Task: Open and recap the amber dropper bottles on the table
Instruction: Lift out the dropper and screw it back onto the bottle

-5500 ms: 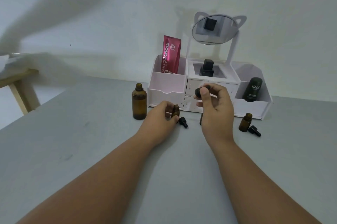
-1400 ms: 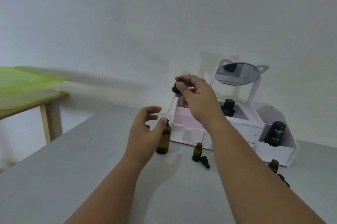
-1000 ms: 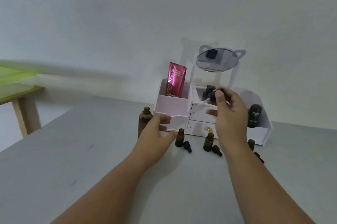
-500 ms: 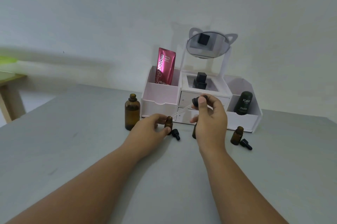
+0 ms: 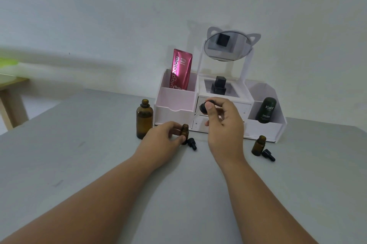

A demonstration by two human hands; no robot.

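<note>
Small amber glass bottle (image 5: 184, 132) in left fingers (image 5: 179, 139); right fingers (image 5: 209, 107) pinching round black dropper cap (image 5: 204, 106).

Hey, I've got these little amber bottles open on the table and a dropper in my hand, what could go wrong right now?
The dropper in your right hand has a thin glass tube that is hard to see; it could knock the organizer behind it. The big bottle stands uncapped beside your left hand, so a nudge might tip it. The loose caps on the table might roll.
</note>
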